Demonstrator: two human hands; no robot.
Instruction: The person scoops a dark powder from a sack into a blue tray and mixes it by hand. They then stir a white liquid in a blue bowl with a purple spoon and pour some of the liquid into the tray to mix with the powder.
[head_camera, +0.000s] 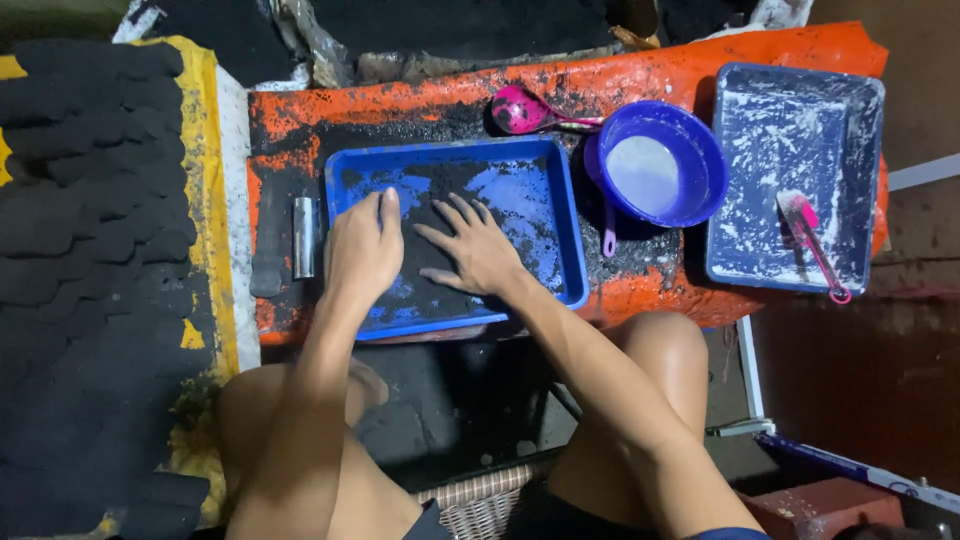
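Observation:
A blue rectangular tray (560, 215) sits on an orange, soot-stained board (700, 65) and holds black powdery material (430, 215). My left hand (362, 245) rests on the black material at the tray's left side, fingers together and slightly curled. Beside it, my right hand (472, 245) lies flat on the same material near the tray's middle, fingers spread. Neither hand holds anything.
A short metal tube (303, 237) lies left of the tray. A pink scoop (525, 110), a blue bowl (700, 165) with white liquid, and a second blue tray (760, 110) with a pink spatula (810, 235) stand to the right. Rows of black pressed pieces (90, 200) fill the left.

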